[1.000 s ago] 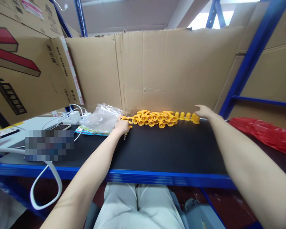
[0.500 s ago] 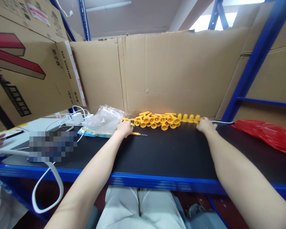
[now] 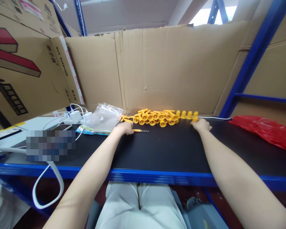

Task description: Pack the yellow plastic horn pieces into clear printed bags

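Both hands drew back; left hand (image 3: 125, 128) apparently grips corkscrew (image 3: 138, 130).

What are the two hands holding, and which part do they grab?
The left hand grips a yellow corkscrew piece by its handle end, the metal spiral poking out rightward. The right hand touches a small yellow cap; whether it grips it cannot be told.

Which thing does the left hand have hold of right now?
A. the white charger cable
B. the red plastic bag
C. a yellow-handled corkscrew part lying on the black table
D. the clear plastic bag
C: the left hand grips the yellow-handled corkscrew part, whose metal spiral pokes out to the right on the black table.
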Demonstrator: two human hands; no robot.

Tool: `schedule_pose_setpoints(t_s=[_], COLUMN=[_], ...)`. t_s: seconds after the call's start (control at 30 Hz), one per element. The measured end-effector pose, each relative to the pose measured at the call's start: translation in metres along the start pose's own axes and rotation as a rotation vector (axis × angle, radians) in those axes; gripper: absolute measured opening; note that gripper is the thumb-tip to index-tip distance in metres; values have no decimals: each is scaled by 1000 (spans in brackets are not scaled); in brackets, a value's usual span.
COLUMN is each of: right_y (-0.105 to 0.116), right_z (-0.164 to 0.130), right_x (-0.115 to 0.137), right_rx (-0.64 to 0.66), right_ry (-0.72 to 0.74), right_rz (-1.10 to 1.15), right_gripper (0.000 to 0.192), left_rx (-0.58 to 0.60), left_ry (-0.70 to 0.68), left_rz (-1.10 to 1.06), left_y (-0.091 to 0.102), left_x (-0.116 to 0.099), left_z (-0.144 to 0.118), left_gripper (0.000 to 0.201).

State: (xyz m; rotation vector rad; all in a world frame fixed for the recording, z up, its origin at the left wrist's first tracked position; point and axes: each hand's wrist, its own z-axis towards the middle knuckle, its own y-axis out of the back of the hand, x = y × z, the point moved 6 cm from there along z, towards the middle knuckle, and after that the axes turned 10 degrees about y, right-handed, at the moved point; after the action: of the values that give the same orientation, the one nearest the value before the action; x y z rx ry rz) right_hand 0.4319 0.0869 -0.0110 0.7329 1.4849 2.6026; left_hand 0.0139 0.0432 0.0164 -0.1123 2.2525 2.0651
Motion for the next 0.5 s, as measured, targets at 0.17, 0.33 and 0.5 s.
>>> schedule_pose_setpoints(t_s=[0.17,0.33,0.5], right_y=[5,36,44], right_z=[-1,-8,-39], right_x=[18,73,139], right_rx=[145,97,270], right_ry=[26,218,614], right_rz=[-9,-29,63], right_gripper=[27,28,30], left_rx=[-29,-195,-294], left_ry=[-119,-243,-290], left_rz=[-80,-158,-201], left_y=[-3,1,3], left_x=[-7,-9,-9], left_z=[3,8,11], left_gripper=[24,26,28])
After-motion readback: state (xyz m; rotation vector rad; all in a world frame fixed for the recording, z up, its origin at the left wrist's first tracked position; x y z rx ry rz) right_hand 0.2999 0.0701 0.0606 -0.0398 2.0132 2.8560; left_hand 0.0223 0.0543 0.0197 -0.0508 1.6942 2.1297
